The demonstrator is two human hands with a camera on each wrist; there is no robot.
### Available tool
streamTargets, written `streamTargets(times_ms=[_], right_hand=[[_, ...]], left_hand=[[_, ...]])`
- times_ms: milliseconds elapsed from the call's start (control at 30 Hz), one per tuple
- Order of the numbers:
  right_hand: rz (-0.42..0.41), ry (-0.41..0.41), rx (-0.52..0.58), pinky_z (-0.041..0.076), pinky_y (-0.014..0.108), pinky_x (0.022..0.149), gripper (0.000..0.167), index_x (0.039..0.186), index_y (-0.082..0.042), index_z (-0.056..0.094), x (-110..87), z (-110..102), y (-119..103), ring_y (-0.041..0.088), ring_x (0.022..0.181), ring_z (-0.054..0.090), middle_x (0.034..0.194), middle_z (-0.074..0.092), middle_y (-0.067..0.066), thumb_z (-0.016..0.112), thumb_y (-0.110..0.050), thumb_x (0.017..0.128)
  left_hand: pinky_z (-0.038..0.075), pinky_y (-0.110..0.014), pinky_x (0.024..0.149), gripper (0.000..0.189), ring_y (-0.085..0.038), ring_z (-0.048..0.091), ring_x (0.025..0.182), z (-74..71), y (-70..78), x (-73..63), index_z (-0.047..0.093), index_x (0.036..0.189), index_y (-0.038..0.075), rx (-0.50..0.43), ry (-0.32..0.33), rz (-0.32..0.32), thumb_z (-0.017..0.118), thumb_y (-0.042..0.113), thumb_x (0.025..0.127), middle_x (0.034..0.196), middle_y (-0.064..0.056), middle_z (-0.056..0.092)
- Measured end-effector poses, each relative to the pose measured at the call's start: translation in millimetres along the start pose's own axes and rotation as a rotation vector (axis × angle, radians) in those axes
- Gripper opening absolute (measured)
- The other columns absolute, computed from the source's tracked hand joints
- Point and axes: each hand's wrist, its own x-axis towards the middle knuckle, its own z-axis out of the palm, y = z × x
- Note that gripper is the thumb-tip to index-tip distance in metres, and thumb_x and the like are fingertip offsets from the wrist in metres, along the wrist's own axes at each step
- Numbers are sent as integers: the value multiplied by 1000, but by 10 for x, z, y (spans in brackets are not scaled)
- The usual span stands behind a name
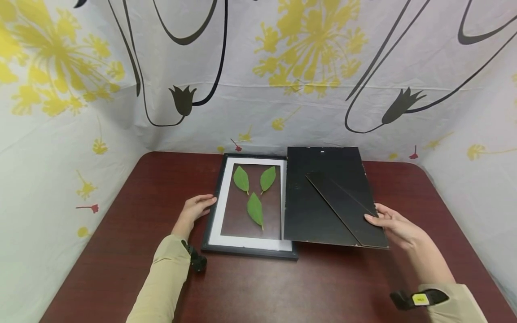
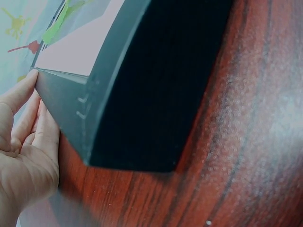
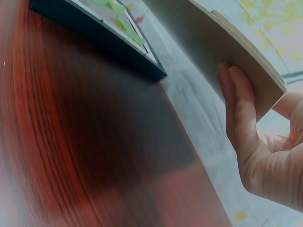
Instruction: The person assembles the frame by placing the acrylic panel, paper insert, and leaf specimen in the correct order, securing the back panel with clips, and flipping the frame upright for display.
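Observation:
A black picture frame [image 1: 249, 251] with a white mat [image 1: 242, 241] lies on the table; three green leaves [image 1: 255, 209] show inside the mat's opening. My left hand [image 1: 194, 211] touches the frame's left side with its fingers fairly straight, also seen at the dark outer edge in the left wrist view. My right hand [image 1: 400, 226] pinches the lower right edge of a black backing board [image 1: 303, 202], thumb on top and fingers beneath. The board has a stand flap [image 1: 343, 211] on its face. It is tilted above the table, hiding the frame's right side.
The dark red wooden table [image 1: 258, 287] carries the frame. A white cloth with yellow flowers and grey tulips [image 1: 242, 58] hangs behind the table's back edge and along both sides. A black wrist camera [image 1: 195, 260] sits at the left cuff, another [image 1: 404, 299] at the right.

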Motion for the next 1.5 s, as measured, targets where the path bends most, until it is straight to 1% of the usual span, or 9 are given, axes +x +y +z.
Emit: streamTargets(times_ms=[167,300,400,533,667,1000,1200,1367,1500], right_hand=[[4,17,-22,56,25,80,34,118,-16,49,172,98,40,10,96,65,110,67,-2,34,5,95],[16,84,-85,55,21,79,32,115,-19,50,294,179,83,4,95,62,107,66,-9,39,3,95],[35,133,-121,54,20,79,31,114,-21,49,383,250,118,2,94,61,106,65,-12,43,1,94],[60,147,-108,55,22,79,28,114,-20,48,499,347,166,4,93,63,104,66,-11,46,-1,94],[87,153,-88,55,25,78,27,112,-21,49,602,432,220,6,92,63,102,66,-10,47,-2,93],[141,212,-116,53,32,79,25,109,-22,45,828,620,349,5,88,63,97,66,-13,51,-5,92],[151,231,-113,54,30,76,23,106,-21,45,954,720,447,5,84,64,92,67,-13,53,-6,91],[149,242,-91,53,30,75,25,107,-20,44,1042,796,527,5,84,63,93,65,-14,55,-6,90],[157,270,-83,54,28,74,27,108,-20,44,1118,858,583,4,82,62,92,64,-14,56,-5,89]], left_hand=[[44,-35,103,51,-24,44,126,-4,-13,2,50,129,4,5,1,3,66,22,85,137,-14,45],[44,-35,103,50,-24,44,126,-1,-12,2,50,129,5,3,-4,0,66,22,85,138,-13,45],[43,-35,104,51,-25,43,127,-2,-7,2,48,131,5,8,-18,5,64,22,86,139,-14,44],[42,-35,105,51,-26,42,128,-6,-4,0,48,131,4,5,-27,9,63,22,87,139,-15,43],[43,-35,104,51,-25,43,127,-1,-4,-1,48,130,3,0,-19,4,64,22,86,139,-15,44],[44,-35,103,51,-25,43,127,-9,-1,2,49,130,5,12,-13,1,65,22,85,138,-13,45],[44,-35,103,52,-25,43,127,-24,-9,1,49,130,5,8,-15,2,66,23,85,138,-14,44],[44,-35,103,52,-25,44,127,-27,-22,13,50,130,6,14,-9,1,66,24,84,138,-13,45],[45,-35,102,52,-24,44,127,-21,-31,27,50,129,6,16,-8,4,67,25,83,137,-13,46]])
